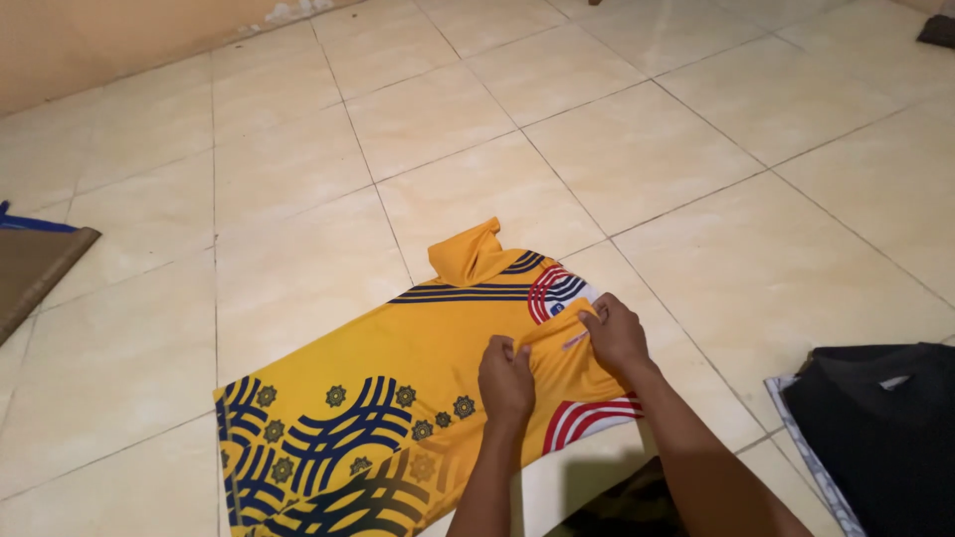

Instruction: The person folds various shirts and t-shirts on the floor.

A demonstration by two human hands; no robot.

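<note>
A yellow sports shirt (pixel 398 358) with dark blue curved patterns, star-like marks and red-and-white stripes lies spread on the tiled floor (pixel 617 149). One yellow sleeve (pixel 473 254) sticks up at its far end. My left hand (pixel 505 380) pinches the fabric near the shirt's right edge. My right hand (pixel 615 333) grips a fold of the same yellow fabric just beside it, by the striped part. Both hands lift a small ridge of cloth between them.
A dark garment (pixel 875 428) lies on a light patterned cloth at the right. A brown mat (pixel 30 268) with a blue edge sits at the left. A wall (pixel 99 40) runs along the far left; a dark object (pixel 937 30) lies at the top right corner.
</note>
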